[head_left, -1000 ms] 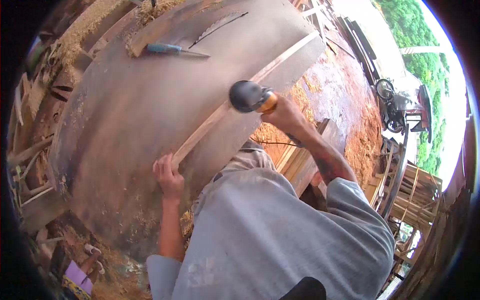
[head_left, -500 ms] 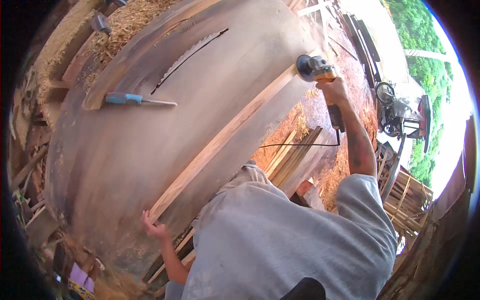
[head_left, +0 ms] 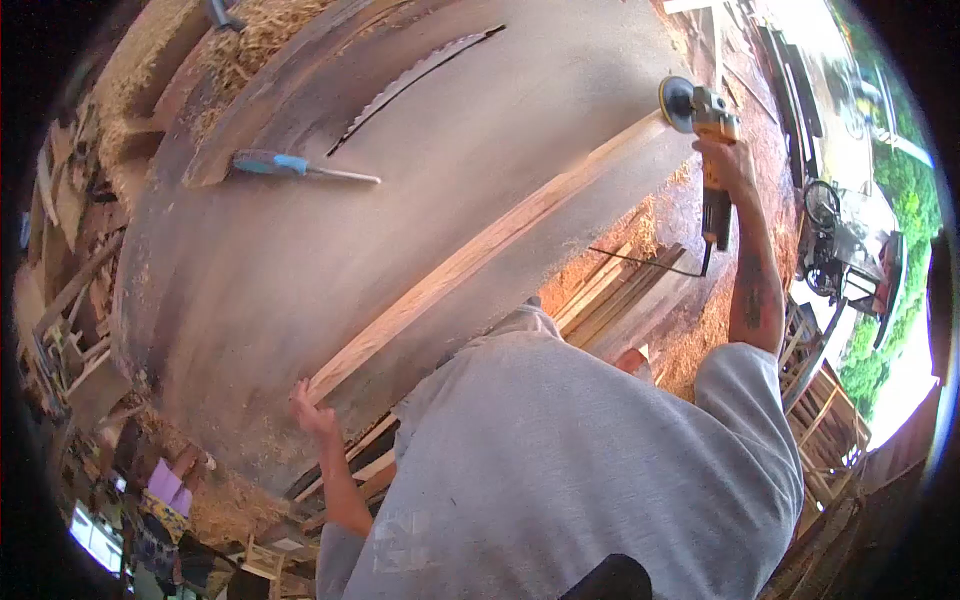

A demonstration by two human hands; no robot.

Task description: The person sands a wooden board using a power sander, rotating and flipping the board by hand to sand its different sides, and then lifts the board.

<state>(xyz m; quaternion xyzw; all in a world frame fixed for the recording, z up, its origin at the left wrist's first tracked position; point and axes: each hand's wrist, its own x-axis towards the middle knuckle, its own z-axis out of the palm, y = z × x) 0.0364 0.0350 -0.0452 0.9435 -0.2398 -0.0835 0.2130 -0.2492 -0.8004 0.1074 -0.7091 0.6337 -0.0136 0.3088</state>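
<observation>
A long, narrow strip of wood (head_left: 490, 240) lies slantwise across the dusty tabletop (head_left: 290, 270). The fingers of my left hand (head_left: 316, 412) are closed around its near end at the lower left. At the other end, my right hand (head_left: 728, 168) grips an angle grinder (head_left: 716, 130) by its body. The grinder's round disc (head_left: 677, 103) is at the tip of the strip; whether it touches the wood I cannot tell. From the grinder's rear a black cord (head_left: 650, 263) runs back toward my body.
A blue-handled screwdriver (head_left: 290, 165) and a toothed saw blade (head_left: 415, 85) lie on the tabletop beyond the strip. Wood shavings (head_left: 265, 40) heap at the upper left. Stacked boards (head_left: 620, 290) sit below the table edge. A motorcycle (head_left: 840, 240) stands far right.
My right hand has carried the grinder outward to the strip's far tip. My left hand keeps its hold on the near end. The whole view has shifted slightly.
</observation>
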